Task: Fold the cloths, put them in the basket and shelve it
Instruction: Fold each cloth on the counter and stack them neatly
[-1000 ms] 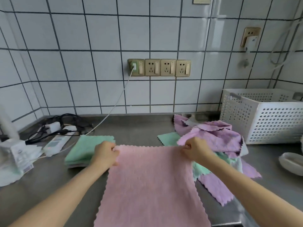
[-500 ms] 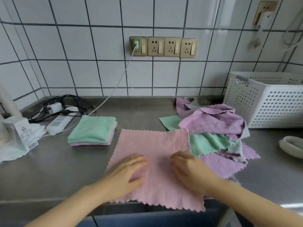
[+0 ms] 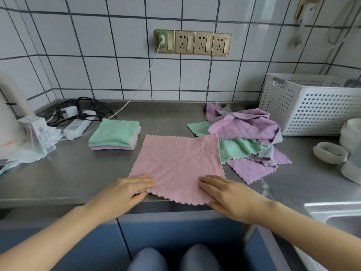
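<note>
Both forearms were bare from the lower edge of the view up to the wrists, with no sleeve or cuff visible along their length. The left grip and the right grip were bare as well, carrying no glove, ring, watch or bracelet that showed. The fingernails looked short and plain, though too small to judge closely. At the bottom of the view the two knees were covered in smooth, blue-grey trousers, seemingly of denim-like cloth, with no seams or pockets visible there.
</note>
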A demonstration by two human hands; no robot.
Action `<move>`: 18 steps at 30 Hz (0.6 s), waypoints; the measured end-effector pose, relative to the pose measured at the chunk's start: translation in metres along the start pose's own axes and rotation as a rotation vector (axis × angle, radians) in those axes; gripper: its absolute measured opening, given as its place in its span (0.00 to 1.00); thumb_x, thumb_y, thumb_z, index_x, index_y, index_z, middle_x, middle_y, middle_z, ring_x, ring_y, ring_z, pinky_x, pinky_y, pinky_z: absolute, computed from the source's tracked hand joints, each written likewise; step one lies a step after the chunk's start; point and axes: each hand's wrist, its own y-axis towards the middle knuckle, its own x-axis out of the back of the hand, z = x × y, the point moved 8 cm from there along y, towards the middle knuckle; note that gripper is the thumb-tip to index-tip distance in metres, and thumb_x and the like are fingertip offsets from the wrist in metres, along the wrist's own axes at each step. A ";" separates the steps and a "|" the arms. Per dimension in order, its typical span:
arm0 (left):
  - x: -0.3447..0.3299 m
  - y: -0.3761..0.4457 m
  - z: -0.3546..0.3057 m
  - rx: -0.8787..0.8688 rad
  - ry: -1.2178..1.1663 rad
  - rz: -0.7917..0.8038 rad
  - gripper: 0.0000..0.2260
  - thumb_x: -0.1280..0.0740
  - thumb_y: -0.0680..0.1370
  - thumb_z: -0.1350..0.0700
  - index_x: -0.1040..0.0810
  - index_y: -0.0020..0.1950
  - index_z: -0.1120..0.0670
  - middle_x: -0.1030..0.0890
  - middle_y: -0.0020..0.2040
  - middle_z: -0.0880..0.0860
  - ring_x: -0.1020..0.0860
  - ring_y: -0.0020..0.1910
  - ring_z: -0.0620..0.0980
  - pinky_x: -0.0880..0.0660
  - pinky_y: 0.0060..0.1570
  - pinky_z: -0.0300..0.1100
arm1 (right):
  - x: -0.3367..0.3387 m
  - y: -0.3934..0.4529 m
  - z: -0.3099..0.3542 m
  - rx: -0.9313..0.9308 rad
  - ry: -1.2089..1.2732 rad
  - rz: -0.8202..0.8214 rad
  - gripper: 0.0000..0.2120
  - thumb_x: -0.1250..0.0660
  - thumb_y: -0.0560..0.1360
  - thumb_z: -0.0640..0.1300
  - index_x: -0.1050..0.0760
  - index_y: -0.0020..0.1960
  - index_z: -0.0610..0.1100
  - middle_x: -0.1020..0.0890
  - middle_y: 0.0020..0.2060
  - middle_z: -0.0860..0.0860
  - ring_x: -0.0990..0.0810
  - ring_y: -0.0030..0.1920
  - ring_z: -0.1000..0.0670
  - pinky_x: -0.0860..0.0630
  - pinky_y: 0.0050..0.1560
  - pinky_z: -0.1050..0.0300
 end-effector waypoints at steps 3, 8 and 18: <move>0.008 -0.012 0.020 0.055 -0.026 -0.043 0.18 0.35 0.78 0.61 0.24 0.66 0.46 0.30 0.66 0.36 0.34 0.67 0.32 0.40 0.70 0.32 | 0.000 -0.008 -0.008 -0.041 0.055 0.046 0.24 0.43 0.79 0.46 0.39 0.74 0.45 0.37 0.74 0.52 0.37 0.73 0.52 0.38 0.71 0.60; 0.024 -0.033 0.030 0.108 -0.116 -0.149 0.18 0.34 0.76 0.69 0.20 0.61 0.52 0.23 0.63 0.44 0.27 0.66 0.41 0.37 0.68 0.33 | 0.008 -0.026 -0.027 -0.165 0.225 0.033 0.22 0.40 0.78 0.39 0.32 0.71 0.48 0.34 0.72 0.58 0.33 0.70 0.58 0.43 0.68 0.73; 0.066 -0.068 0.014 0.287 -0.693 -0.379 0.14 0.29 0.73 0.45 0.17 0.42 0.56 0.18 0.34 0.49 0.24 0.35 0.41 0.29 0.34 0.33 | 0.037 -0.061 -0.047 -0.404 0.969 -0.203 0.18 0.31 0.74 0.53 0.23 0.37 0.39 0.25 0.29 0.48 0.29 0.31 0.53 0.33 0.33 0.57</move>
